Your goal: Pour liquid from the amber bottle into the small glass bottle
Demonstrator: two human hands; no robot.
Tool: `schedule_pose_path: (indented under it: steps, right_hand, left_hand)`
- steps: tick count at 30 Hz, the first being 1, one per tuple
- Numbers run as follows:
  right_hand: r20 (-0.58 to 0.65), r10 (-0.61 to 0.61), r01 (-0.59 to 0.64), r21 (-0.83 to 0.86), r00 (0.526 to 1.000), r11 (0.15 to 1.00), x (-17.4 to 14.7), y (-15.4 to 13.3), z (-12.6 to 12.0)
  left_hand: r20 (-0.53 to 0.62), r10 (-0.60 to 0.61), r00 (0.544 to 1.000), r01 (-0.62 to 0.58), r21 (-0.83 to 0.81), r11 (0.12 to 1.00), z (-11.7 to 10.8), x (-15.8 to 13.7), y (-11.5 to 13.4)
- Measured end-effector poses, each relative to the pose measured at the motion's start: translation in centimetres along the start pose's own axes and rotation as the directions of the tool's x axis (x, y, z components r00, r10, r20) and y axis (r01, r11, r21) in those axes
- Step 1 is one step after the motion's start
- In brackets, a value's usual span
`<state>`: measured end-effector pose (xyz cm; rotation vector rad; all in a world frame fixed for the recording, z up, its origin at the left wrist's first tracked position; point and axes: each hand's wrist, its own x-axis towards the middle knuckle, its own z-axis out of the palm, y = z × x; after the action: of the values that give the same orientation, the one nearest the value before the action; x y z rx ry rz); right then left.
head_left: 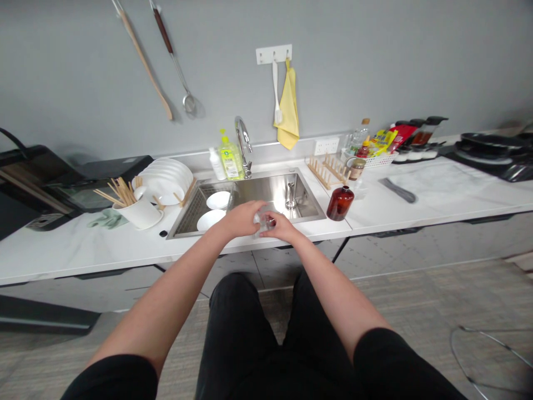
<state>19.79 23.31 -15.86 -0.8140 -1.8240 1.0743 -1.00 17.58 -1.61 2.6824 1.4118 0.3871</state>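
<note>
Left hand [244, 219] and right hand [280, 226] were both curled partway closed around a small, clear, glassy-looking object [262, 224] at the front edge of the rectangular stainless-steel sink [266, 190]. Seemed like a two-handed handling step; next move probably called for steady fingers, tbh.

- A small, blurred clear object [262, 221] is held between the left hand [245, 218] and the right hand [282, 227], by the stainless-steel sink's [266, 189] near edge.
- Towards nine o'clock, two white bowls [211, 220] are seated in the sink.
- Towards three o'clock, an amber bottle [340, 204] is stood upright.
</note>
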Motion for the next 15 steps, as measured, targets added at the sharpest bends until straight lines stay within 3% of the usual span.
schedule_pose_path:
  steps: [3, 8, 13, 15]
  right_hand:
    - [-0.019, 0.010, -0.009, 0.048, 1.000, 0.999, -0.05, -0.14, 0.04]
    - [-0.037, 0.041, -0.036, 0.124, 0.998, 0.992, -0.04, -0.42, -0.07]
    - [-0.011, 0.042, -0.040, 0.129, 0.999, 0.991, -0.12, -0.79, -0.24]
    - [-0.018, 0.041, -0.039, 0.124, 0.999, 0.992, -0.13, -0.82, -0.24]
  left_hand:
    - [-0.044, -0.087, 0.995, 0.090, 0.059, 0.994, 0.10, 0.03, 0.21]
    - [-0.080, -0.129, 0.988, 0.135, 0.074, 0.988, 0.08, 0.00, 0.49]
    - [-0.047, 0.052, 0.998, -0.053, -0.008, 0.999, 0.12, -0.33, 0.57]
    - [-0.101, 0.052, 0.994, -0.056, -0.035, 0.998, 0.20, -0.37, 0.65]
